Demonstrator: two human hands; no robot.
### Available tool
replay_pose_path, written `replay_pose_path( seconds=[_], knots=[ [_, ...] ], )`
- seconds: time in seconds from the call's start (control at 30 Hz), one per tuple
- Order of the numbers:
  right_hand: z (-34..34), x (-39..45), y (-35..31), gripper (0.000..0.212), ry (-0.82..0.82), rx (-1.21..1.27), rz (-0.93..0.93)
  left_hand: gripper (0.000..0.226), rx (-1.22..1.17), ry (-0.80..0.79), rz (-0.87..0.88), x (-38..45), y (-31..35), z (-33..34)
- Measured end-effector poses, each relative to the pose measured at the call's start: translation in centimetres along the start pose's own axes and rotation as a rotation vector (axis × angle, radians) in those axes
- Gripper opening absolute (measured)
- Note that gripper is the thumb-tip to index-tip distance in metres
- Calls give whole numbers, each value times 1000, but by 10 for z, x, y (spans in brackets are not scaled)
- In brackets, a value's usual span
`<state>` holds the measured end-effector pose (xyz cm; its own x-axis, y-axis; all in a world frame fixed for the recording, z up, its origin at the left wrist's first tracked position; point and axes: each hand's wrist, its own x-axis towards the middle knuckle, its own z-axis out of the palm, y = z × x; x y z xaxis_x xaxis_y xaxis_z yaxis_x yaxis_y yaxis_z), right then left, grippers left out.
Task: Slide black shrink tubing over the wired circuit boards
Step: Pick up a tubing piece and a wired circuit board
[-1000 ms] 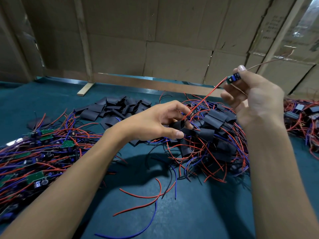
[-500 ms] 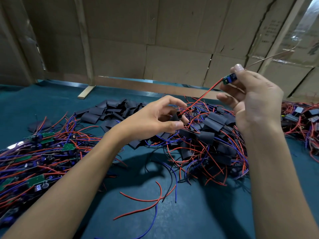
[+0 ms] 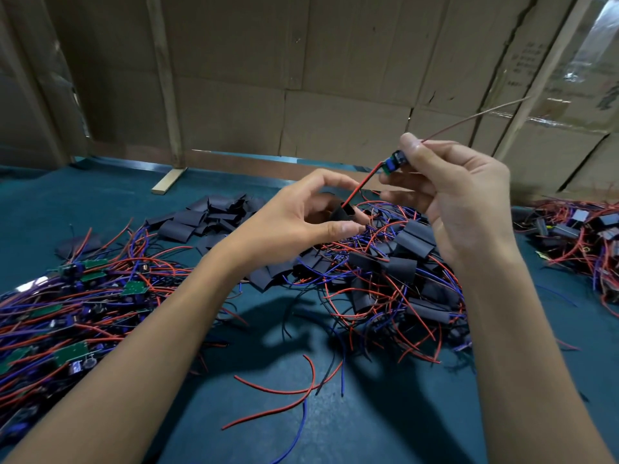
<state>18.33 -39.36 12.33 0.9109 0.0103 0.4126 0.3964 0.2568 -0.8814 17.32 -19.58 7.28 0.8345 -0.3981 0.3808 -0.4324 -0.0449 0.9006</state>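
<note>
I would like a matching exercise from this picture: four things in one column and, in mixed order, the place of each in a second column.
1. circuit board
2. tube
3. loose tubes
4. bare boards

a. heaped at the table's left edge
b. in the left hand
c. flat pile behind the left hand
d. in the right hand

Pairs: 1-d, 2-b, 3-c, 4-a

Dim, cool light falling from above, forearms casting soft dark shadows on the teal bench (image 3: 385, 426), glare glinting off plastic wrap (image 3: 599, 38) upper right, wide-angle bending showing at edges, fingertips slightly blurring
</note>
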Motion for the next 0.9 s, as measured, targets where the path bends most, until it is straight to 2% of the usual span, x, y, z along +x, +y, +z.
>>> replay_pose_path(
  seconds=[0.13,0.23,0.43,0.6,0.73,0.9],
  knots=[
    [5,-3,-1,16,-18,-36,-21,43,-111,-41,-18,0,-1,-2],
    [6,-4,-2,17,-37,-58,-15,38,-310,-87,-32,-2,0,-2],
    [4,-3,-1,14,-87,-185,24,44,-538,-156,-14,-1,5,-4],
    [3,-3,1,12,-190,-261,50,53,-596,-206,-59,-2,8,-3],
    [-1,-3,2,17,-301,-249,74,53,-611,-291,-120,-5,10,-2],
    [-6,-2,0,19,-425,-248,67,52,-585,-316,-131,-6,10,-3]
  ],
)
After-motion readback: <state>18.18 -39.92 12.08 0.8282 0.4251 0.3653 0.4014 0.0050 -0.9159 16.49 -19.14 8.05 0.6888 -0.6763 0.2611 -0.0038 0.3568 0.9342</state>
